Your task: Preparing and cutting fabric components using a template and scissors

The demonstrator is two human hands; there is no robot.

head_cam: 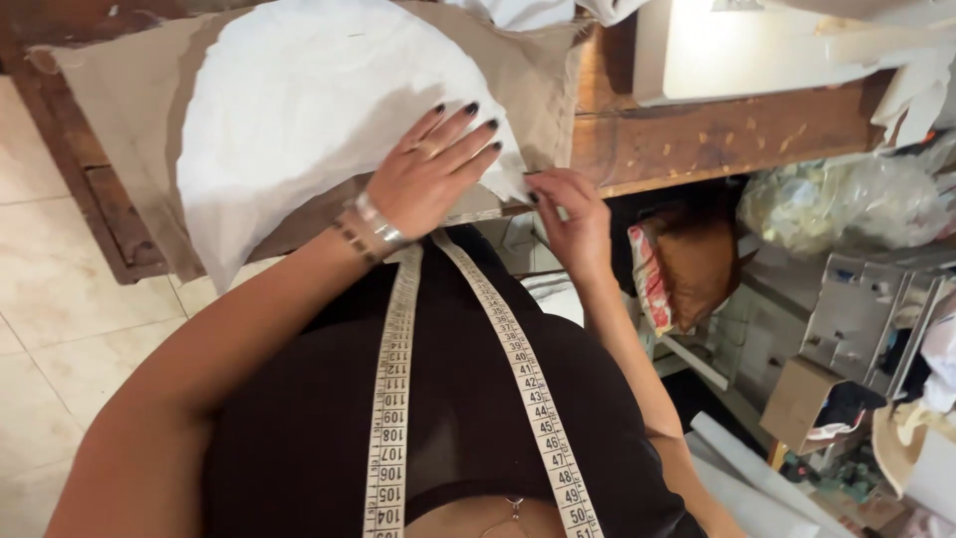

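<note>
On the wooden table (697,134): beige cloth (119,90) spread flat as backing; white paper pattern (299,110) laid over it, overhanging the near edge; left hand (428,174), fingers splayed and released, pressing pattern steady; right hand (573,214) pinching its corner; tape measure (393,379) draped round neck, at hand.

Bright top-right glare; soft blur; edges warped.

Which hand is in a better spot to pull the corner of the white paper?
Probably the right hand. Its fingertips already pinch the white paper at its corner by the table edge. The left hand lies flat on top of the paper, pressing it onto the beige cloth.
</note>
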